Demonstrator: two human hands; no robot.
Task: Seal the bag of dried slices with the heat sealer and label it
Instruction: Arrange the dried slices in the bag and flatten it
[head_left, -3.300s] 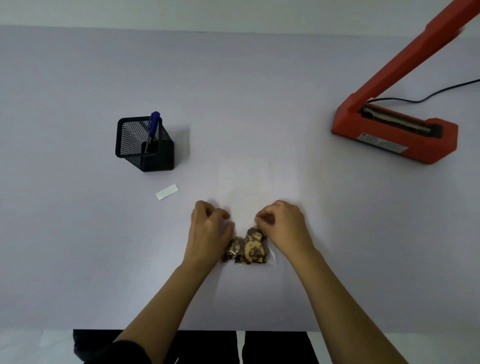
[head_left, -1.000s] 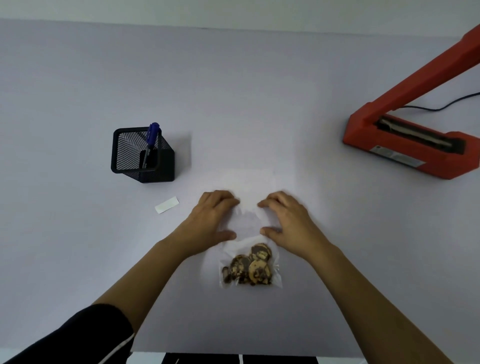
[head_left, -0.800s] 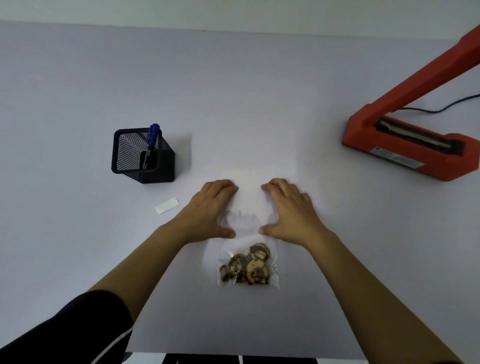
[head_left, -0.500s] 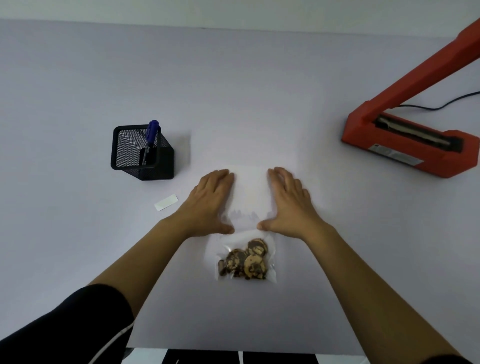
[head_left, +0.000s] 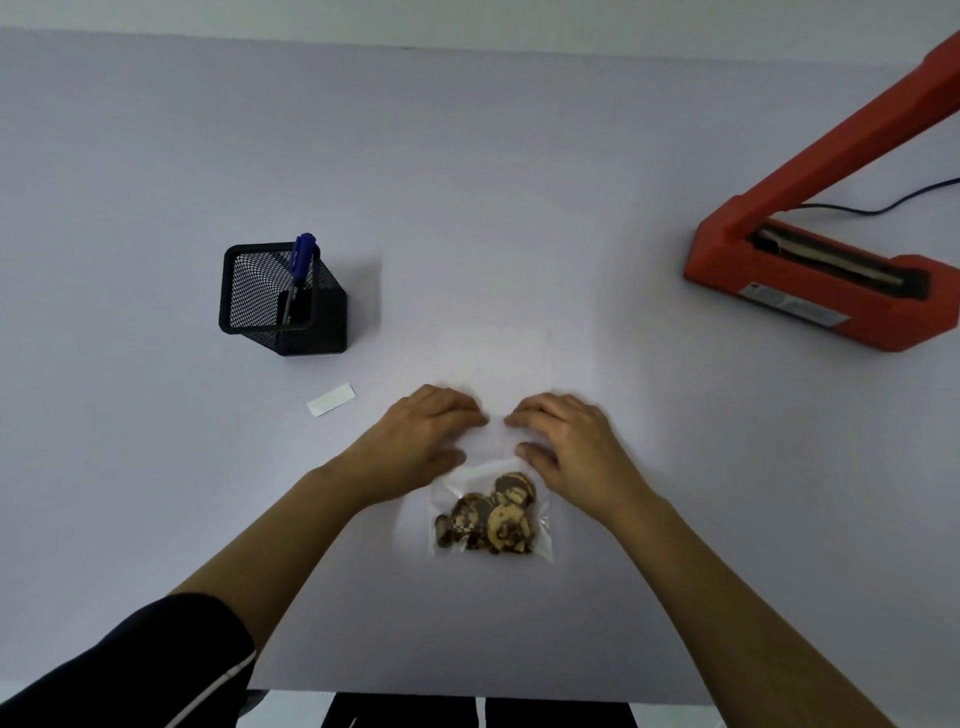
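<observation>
Left hand (head_left: 421, 436) and right hand (head_left: 571, 441) on clear top of bag (head_left: 493, 441). Fingers (head_left: 465, 408) curled narrow; pinch or press, cannot tell. Heat sealer (head_left: 810, 291) at 2 o'clock on bench (head_left: 519, 182).

Light: soft, even and rather dim; the table (head_left: 156, 156) reads grey-lilac.
Shadows: the mesh pen holder (head_left: 280, 301) throws a faint one toward 3 o'clock.
Blur: the fingertips of the left hand (head_left: 426, 434) and the right hand (head_left: 566, 441) are smeared.
Distortion: the table's far edge bows, and the heat sealer (head_left: 810, 291) arm stretches toward 2 o'clock.
Contrast: the clear top of the bag (head_left: 488, 519) is nearly lost against the table.
</observation>
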